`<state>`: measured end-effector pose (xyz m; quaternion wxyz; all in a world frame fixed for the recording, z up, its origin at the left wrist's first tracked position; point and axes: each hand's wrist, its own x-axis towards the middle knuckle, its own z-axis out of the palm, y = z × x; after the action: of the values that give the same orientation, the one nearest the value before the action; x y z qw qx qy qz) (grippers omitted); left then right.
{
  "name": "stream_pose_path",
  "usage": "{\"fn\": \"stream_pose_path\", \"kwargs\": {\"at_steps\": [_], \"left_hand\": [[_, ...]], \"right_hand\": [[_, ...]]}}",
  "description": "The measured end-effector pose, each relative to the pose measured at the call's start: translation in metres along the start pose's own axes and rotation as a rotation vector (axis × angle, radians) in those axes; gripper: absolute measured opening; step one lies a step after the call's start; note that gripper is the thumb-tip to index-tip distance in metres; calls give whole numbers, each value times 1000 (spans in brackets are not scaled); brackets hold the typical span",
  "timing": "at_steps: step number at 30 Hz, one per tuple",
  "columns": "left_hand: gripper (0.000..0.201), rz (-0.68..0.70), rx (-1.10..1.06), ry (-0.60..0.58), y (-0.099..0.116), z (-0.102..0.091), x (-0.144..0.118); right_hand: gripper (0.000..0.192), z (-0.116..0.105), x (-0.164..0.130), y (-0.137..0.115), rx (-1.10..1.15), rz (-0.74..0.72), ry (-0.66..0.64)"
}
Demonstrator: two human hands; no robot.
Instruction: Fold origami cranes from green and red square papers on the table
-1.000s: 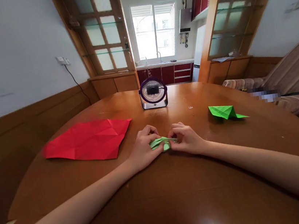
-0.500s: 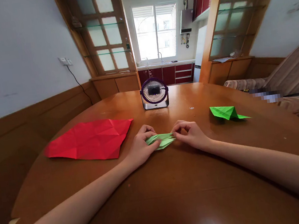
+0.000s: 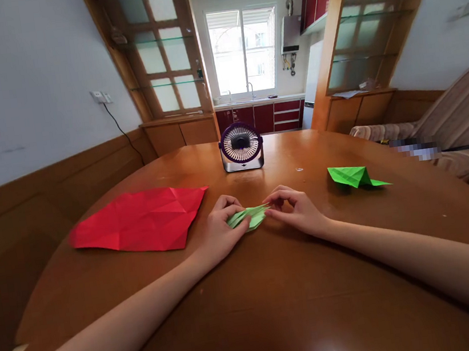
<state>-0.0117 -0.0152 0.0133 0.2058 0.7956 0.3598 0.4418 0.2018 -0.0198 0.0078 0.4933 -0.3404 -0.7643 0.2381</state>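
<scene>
A pale green piece of folded paper [image 3: 256, 217] lies between my hands, just above or on the table; several creased layers show. My left hand [image 3: 224, 223] grips its left end, thumb on the near side and fingers curled over the far side. At the paper's right tip, my right hand [image 3: 296, 209] has thumb and fingertips pinched on the edge. A creased red paper sheet [image 3: 145, 220] lies to the left of my left hand. Off to the right of my right hand sits a bright green folded paper [image 3: 350, 176] with a raised fold.
A small purple desk fan [image 3: 241, 144] stands on the wooden table [image 3: 278, 308] beyond my hands. A striped sofa [image 3: 459, 111] is at the right. A black cord [image 3: 118, 124] hangs from the wall socket at the left.
My right hand has shifted slightly left and up along with the paper's right end, which now looks bent closer to my left hand. My left hand holds nearly still.
</scene>
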Motion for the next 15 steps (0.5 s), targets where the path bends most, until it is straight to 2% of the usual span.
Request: {"fn": "stream_pose_path", "kwargs": {"at_steps": [6, 15], "left_hand": [[10, 31, 9, -19, 0, 1, -1], [21, -40, -169, -39, -1, -3, -2]], "right_hand": [[20, -1, 1, 5, -19, -36, 8], [19, -4, 2, 12, 39, -18, 75]]}}
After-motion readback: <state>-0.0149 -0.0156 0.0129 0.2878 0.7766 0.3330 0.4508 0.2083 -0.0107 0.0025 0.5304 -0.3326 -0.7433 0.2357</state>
